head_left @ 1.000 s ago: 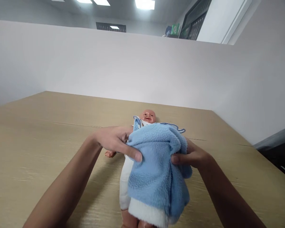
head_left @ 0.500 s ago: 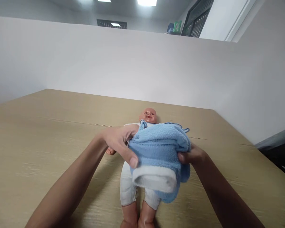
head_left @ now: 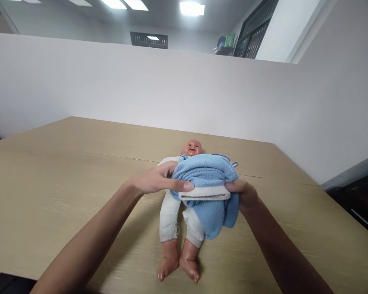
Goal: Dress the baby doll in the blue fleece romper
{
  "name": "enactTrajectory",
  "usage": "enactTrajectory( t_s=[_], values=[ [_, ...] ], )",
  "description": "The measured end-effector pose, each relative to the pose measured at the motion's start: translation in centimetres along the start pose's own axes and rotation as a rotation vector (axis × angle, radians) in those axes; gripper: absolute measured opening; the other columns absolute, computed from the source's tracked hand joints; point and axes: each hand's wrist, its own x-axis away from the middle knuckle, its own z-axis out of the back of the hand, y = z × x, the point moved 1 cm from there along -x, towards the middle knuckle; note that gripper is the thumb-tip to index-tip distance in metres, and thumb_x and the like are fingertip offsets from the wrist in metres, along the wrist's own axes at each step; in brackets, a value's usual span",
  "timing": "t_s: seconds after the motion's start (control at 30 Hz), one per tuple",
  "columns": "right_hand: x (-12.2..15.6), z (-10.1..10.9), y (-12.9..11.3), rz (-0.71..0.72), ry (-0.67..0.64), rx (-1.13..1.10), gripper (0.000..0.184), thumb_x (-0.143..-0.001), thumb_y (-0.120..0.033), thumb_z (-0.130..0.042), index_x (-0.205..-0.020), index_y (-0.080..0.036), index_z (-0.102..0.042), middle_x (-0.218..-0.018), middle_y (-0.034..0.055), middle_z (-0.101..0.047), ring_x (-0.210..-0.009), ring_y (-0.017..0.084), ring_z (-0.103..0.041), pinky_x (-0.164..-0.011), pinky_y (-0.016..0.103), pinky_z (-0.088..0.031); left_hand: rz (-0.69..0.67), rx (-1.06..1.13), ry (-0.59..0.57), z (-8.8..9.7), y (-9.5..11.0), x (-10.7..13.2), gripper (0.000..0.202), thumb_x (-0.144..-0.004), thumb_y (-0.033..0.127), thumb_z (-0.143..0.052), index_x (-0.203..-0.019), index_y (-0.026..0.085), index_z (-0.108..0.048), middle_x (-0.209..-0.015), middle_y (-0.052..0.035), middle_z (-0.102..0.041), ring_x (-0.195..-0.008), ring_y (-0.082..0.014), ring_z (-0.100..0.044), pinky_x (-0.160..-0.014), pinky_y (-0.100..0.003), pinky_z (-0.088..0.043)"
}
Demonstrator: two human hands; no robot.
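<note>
The cloth (head_left: 207,169) is blue and white, the table (head_left: 79,175) tan.

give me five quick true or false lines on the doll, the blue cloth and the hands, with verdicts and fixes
1. The left hand and right hand both hold the blue cloth. True.
2. The doll lies on the table with its head nearer the wall than its feet. True.
3. The doll is face down. False: it lies face up.
4. The cloth's white band shows between the two hands. True.
5. The doll's feet are in socks. False: they are bare.
</note>
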Motion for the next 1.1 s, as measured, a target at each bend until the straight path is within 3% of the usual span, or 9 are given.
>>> enactTrajectory(
  t_s=[0.1,0.17,0.27,0.37,0.47,0.63,0.83,0.97,1.1],
  values=[
    [1.4,-2.4,-0.2,0.028,0.006,-0.053,0.038,-0.071,-0.047,-0.091,-0.09,-0.018,-0.076,-0.077,0.0042,-0.076,-0.087,0.027,-0.078,-0.093,0.042,-0.064,-0.011,0.09,0.087,-2.6,-0.7,2.2,0.047,-0.087,0.045,-0.085,-0.122,0.016,-0.074,-0.113,-0.0082,-0.077,-0.109,-0.0243,-0.072,-0.1,-0.033,-0.058],
    [2.6,-4.1,-0.1,0.009,-0.017,0.055,0.046,-0.069,-0.037,-0.097,-0.104,-0.018,-0.076,-0.087,0.0035,-0.078,-0.094,0.025,-0.077,-0.096,0.039,-0.063,0.015,0.129,0.155,-4.7,-1.6,4.0,0.053,-0.085,0.039,-0.087,-0.129,0.015,-0.072,-0.119,-0.0107,-0.078,-0.116,-0.0278,-0.071,-0.107,-0.039,-0.055],
    [4.2,-6.8,0.6,-0.038,0.061,0.259,0.056,-0.076,-0.034,-0.095,-0.125,-0.019,-0.072,-0.11,0.0066,-0.08,-0.11,0.026,-0.075,-0.103,0.041,-0.06,0.116,0.133,0.336,-8.3,-3.4,6.6,0.053,-0.083,0.034,-0.088,-0.13,0.016,-0.071,-0.117,-0.0103,-0.079,-0.111,-0.0278,-0.072,-0.104,-0.039,-0.056],
    [5.2,-8.9,2.0,-0.041,0.224,0.441,0.032,-0.087,-0.037,-0.084,-0.113,-0.02,-0.076,-0.112,0.0072,-0.081,-0.111,0.027,-0.075,-0.103,0.041,-0.06,0.231,0.128,0.534,-11.3,-5.1,8.5,0.049,-0.084,0.042,-0.086,-0.123,0.014,-0.073,-0.116,-0.0108,-0.08,-0.108,-0.0298,-0.073,-0.099,-0.04,-0.059],
    [5.4,-10.0,3.7,-0.017,0.294,0.571,0.02,-0.094,-0.035,-0.074,-0.106,-0.02,-0.078,-0.108,0.0073,-0.081,-0.107,0.027,-0.076,-0.1,0.041,-0.06,0.262,0.069,0.683,-13.0,-6.6,9.8,0.052,-0.091,0.054,-0.076,-0.124,0.014,-0.074,-0.123,-0.0135,-0.079,-0.119,-0.0351,-0.072,-0.105,-0.045,-0.057],
    [4.9,-10.3,5.9,-0.019,0.391,0.766,0.014,-0.089,-0.026,-0.071,-0.098,-0.019,-0.078,-0.1,0.0078,-0.082,-0.094,0.026,-0.075,-0.092,0.04,-0.059,0.229,-0.123,0.763,-13.4,-8.8,10.7,0.054,-0.1,0.054,-0.065,-0.143,0.02,-0.065,-0.151,-0.0123,-0.066,-0.144,-0.0346,-0.057,-0.119,-0.044,-0.047],
    [3.7,-9.5,7.9,0.024,0.444,0.906,0.015,-0.087,-0.022,-0.068,-0.1,-0.02,-0.076,-0.104,0.0071,-0.081,-0.091,0.024,-0.073,-0.087,0.036,-0.056,0.258,-0.297,0.709,-11.9,-11.0,10.0,0.036,-0.105,0.044,-0.055,-0.125,0.017,-0.066,-0.118,-0.0101,-0.076,-0.111,-0.0303,-0.07,-0.098,-0.038,-0.052],
    [2.4,-8.3,8.1,0.021,0.492,0.943,0.016,-0.087,-0.022,-0.068,-0.101,-0.019,-0.075,-0.105,0.0074,-0.08,-0.092,0.024,-0.073,-0.085,0.035,-0.055,0.263,-0.33,0.716,-10.3,-11.7,8.5,0.034,-0.105,0.042,-0.053,-0.125,0.017,-0.065,-0.113,-0.009,-0.075,-0.114,-0.0304,-0.067,-0.1,-0.038,-0.05],
    [1.9,-8.3,5.7,-0.008,0.456,0.932,0.011,-0.088,-0.024,-0.067,-0.095,-0.021,-0.075,-0.096,0.0046,-0.08,-0.084,0.022,-0.071,-0.08,0.033,-0.053,0.264,-0.322,0.722,-9.6,-10.5,8.0,0.036,-0.103,0.043,-0.056,-0.129,0.018,-0.063,-0.123,-0.0107,-0.074,-0.118,-0.0316,-0.066,-0.104,-0.04,-0.05]
  ],
)
